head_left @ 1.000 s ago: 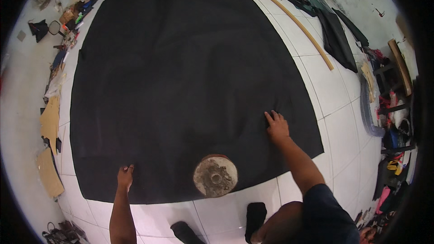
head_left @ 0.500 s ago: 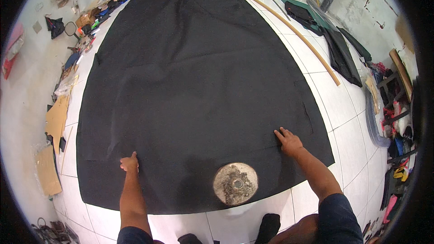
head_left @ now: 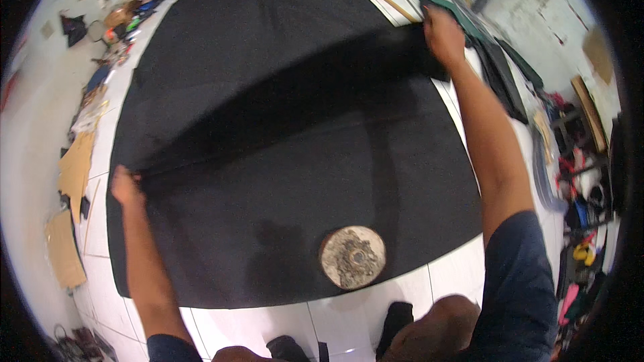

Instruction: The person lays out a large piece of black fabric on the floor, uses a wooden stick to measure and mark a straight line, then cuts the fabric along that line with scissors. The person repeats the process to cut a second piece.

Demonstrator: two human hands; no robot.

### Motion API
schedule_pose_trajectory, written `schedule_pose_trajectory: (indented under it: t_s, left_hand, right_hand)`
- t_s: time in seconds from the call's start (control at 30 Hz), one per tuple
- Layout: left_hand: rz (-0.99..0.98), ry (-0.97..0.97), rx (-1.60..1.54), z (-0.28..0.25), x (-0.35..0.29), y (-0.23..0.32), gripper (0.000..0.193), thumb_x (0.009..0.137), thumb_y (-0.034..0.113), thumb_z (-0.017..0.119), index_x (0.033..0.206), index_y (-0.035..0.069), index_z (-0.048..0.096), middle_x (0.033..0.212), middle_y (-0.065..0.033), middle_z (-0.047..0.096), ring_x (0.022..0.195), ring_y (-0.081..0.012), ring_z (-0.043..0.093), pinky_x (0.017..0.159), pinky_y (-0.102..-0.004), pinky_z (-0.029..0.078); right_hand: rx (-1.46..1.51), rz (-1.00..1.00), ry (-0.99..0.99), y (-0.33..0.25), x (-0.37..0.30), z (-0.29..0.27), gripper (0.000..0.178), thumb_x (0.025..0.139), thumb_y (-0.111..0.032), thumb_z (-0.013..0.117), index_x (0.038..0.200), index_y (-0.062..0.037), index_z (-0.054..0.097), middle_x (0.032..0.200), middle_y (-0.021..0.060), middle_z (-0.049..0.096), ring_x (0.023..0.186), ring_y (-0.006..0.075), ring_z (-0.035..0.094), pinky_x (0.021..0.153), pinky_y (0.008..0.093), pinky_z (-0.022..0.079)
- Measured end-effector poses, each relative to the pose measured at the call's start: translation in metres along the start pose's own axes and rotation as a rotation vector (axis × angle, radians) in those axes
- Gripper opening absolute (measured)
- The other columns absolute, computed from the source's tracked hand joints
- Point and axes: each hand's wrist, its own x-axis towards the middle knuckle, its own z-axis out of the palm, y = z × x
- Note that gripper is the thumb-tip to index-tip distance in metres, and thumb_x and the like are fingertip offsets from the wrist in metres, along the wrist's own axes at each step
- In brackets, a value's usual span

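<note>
You are folding the black fabric sheet (head_left: pixel 288 114): your left hand (head_left: pixel 125 185) and right hand (head_left: pixel 443 32) both pinch its raised fold. Next, I think, carry this fold evenly toward the round weight (head_left: pixel 353 257).

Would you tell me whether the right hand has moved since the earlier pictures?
Yes. The right hand has gone from near the round disc to the black sheet's far right edge.

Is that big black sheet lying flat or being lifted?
Partly lifted: both hands, left and right, raise a taut ridge across the black sheet.
</note>
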Motion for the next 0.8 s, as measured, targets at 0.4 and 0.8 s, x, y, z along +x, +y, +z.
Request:
schedule_pose_trajectory:
  t_s: [0.4, 0.8]
  left_hand:
    - [-0.265, -0.062, 0.136, -0.037, -0.256, -0.027, 0.061, 0.093, -0.004, 0.052, 0.152, 0.003, 0.039, 0.154, -0.0138, 0.042, 0.078, -0.0156, 0.06, 0.067, -0.0275, 0.053]
    - [-0.376, -0.041, 0.151, -0.106, -0.342, -0.089, 0.068, 0.09, -0.006, 0.06, 0.153, 0.003, 0.036, 0.152, -0.0187, 0.039, 0.098, -0.0212, 0.062, 0.073, -0.029, 0.055]
  right_hand:
    - [0.223, 0.174, -0.497, 0.11, -0.37, 0.009, 0.044, 0.077, 0.001, 0.062, 0.119, -0.012, 0.066, 0.119, 0.0109, 0.069, 0.115, 0.0334, 0.062, 0.112, 0.0574, 0.037]
    - [0.28, 0.267, -0.675, 0.115, -0.459, -0.041, 0.032, 0.083, -0.005, 0.059, 0.111, -0.0092, 0.073, 0.111, 0.0136, 0.072, 0.107, 0.0356, 0.066, 0.103, 0.0533, 0.044]
